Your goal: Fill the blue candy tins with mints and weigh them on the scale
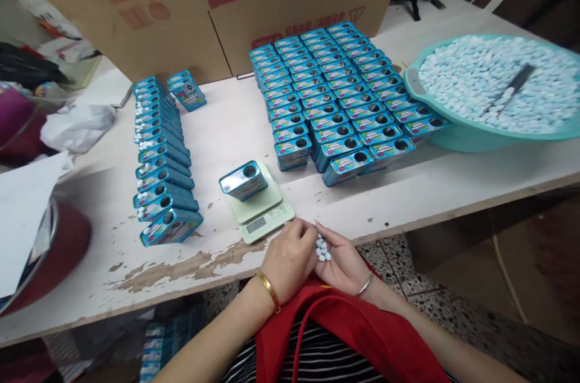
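My right hand (pixel 342 265) is cupped palm up near the table's front edge, with several pale blue candies (pixel 322 249) in it. Against it rests my left hand (pixel 292 256), its fingers curled at the candies; what they pinch, if anything, is hidden. Just beyond my hands is a pale green digital scale (pixel 267 217). One blue tin (pixel 244 180) stands on its plate, the round hole in its top uncovered.
Rows of blue tins (pixel 326 87) with round openings fill the back middle. A shorter row of tins (pixel 161 153) stands left, with candies on several tops. At right is a turquoise basin (pixel 471 138) heaped with candies and holding a scoop. A large cardboard box (pixel 181 38) stands behind.
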